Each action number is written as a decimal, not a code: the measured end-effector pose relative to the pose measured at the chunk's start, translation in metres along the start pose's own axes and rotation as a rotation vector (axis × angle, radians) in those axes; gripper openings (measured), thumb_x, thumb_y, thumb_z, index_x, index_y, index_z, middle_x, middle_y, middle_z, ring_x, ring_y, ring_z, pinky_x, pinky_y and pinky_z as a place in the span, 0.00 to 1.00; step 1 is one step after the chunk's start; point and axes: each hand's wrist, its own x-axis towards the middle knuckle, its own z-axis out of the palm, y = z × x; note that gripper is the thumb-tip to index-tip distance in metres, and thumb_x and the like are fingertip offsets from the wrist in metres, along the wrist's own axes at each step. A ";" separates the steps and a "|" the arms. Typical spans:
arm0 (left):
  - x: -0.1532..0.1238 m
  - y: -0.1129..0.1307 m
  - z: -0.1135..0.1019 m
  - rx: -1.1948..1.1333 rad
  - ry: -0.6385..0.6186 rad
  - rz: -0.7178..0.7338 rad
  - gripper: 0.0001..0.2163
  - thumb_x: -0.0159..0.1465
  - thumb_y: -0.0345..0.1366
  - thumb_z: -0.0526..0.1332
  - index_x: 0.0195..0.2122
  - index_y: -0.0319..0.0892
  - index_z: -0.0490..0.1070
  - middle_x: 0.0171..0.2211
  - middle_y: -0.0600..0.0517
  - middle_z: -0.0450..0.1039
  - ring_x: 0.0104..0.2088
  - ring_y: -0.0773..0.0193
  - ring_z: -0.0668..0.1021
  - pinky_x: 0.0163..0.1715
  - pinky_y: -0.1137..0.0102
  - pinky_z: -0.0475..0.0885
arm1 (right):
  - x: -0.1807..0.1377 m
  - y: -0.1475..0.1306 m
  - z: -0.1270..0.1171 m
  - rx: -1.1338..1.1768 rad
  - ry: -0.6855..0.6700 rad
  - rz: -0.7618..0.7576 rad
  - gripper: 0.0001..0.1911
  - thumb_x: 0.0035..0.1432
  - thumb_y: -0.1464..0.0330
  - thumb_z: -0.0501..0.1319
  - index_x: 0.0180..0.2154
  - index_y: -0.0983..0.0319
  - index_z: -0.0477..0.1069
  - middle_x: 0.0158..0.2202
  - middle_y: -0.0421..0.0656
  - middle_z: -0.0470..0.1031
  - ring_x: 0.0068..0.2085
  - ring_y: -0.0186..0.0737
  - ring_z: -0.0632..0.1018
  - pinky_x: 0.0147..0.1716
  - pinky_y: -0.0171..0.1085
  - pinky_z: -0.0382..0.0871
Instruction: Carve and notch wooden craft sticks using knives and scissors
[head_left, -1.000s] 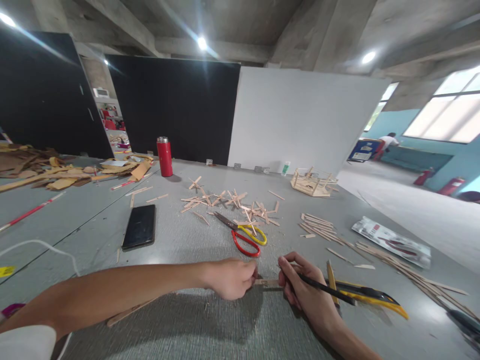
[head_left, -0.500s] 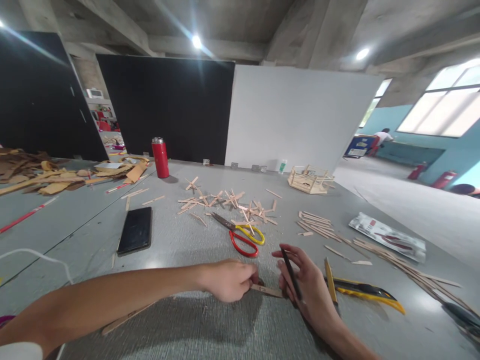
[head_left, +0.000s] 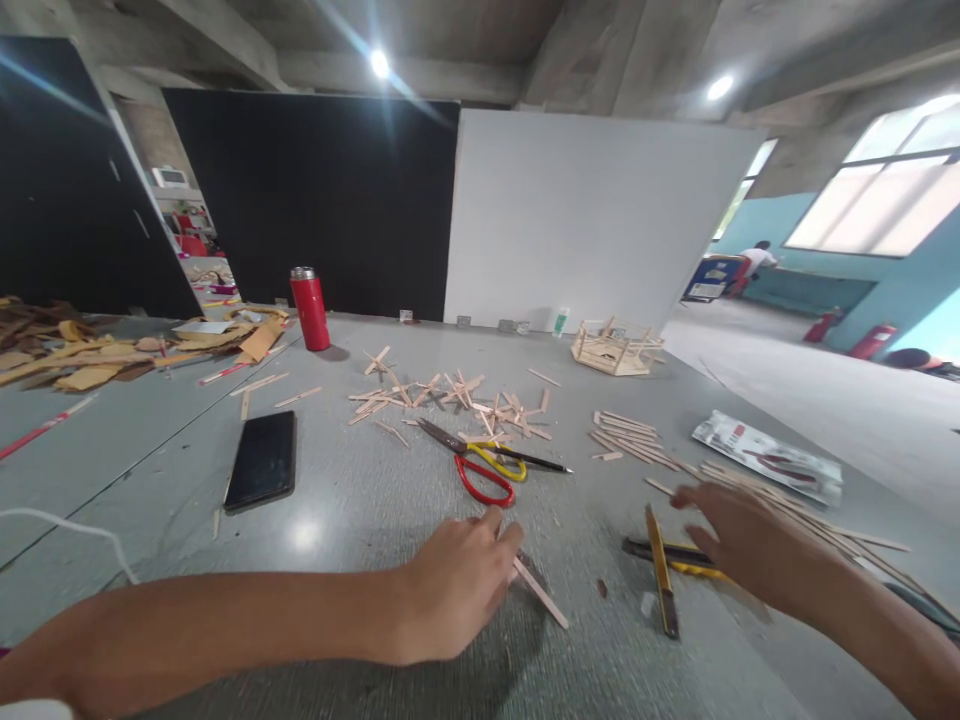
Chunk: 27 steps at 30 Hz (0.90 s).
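My left hand (head_left: pixel 461 585) is low in the middle, fingers pinched on the end of a flat wooden stick (head_left: pixel 540 594) that lies on the grey table (head_left: pixel 360 490). My right hand (head_left: pixel 742 545) hovers to the right, blurred, over a yellow and black utility knife (head_left: pixel 667 552); it seems to hold nothing. A second yellow-handled blade (head_left: pixel 661 570) lies just left of it. A black pencil (head_left: pixel 529 458) rests beside the red and yellow scissors (head_left: pixel 480 465).
Loose stick pieces (head_left: pixel 450 400) are scattered behind the scissors, and long sticks (head_left: pixel 637 445) lie to the right. A black phone (head_left: pixel 262 465), a red flask (head_left: pixel 309 308), a stick-built frame (head_left: pixel 611 348), a printed packet (head_left: pixel 765 458) and cardboard scraps (head_left: pixel 112 350) stand around. A person is far right.
My right hand has let go of the pencil, which now lies by the scissors, and has swung right over the utility knife. The stick in my left hand has turned to slant downward.
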 end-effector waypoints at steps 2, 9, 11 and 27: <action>-0.003 0.008 0.001 0.070 0.028 0.003 0.15 0.68 0.28 0.55 0.55 0.33 0.69 0.53 0.33 0.71 0.45 0.42 0.80 0.40 0.52 0.78 | -0.009 0.023 -0.002 -0.106 -0.116 -0.002 0.09 0.68 0.63 0.65 0.46 0.61 0.76 0.46 0.45 0.79 0.44 0.43 0.81 0.45 0.46 0.78; -0.021 0.025 0.016 0.109 0.027 0.096 0.20 0.74 0.40 0.53 0.63 0.39 0.67 0.63 0.30 0.67 0.60 0.35 0.74 0.54 0.42 0.73 | -0.017 0.033 -0.010 -0.160 0.077 0.128 0.06 0.69 0.66 0.61 0.39 0.61 0.71 0.26 0.37 0.72 0.22 0.33 0.71 0.25 0.35 0.67; -0.028 0.025 0.027 0.057 0.022 0.127 0.29 0.73 0.54 0.52 0.69 0.44 0.62 0.68 0.25 0.59 0.67 0.23 0.63 0.55 0.32 0.68 | -0.015 0.023 -0.025 -0.099 0.232 0.169 0.08 0.69 0.66 0.57 0.47 0.62 0.65 0.23 0.44 0.73 0.17 0.38 0.68 0.22 0.40 0.60; -0.034 0.019 0.064 0.148 0.126 0.225 0.32 0.72 0.55 0.54 0.73 0.48 0.53 0.69 0.26 0.58 0.68 0.23 0.60 0.59 0.35 0.64 | -0.054 -0.090 0.010 0.666 0.293 -0.138 0.21 0.57 0.54 0.67 0.49 0.52 0.66 0.27 0.38 0.77 0.19 0.36 0.73 0.17 0.34 0.69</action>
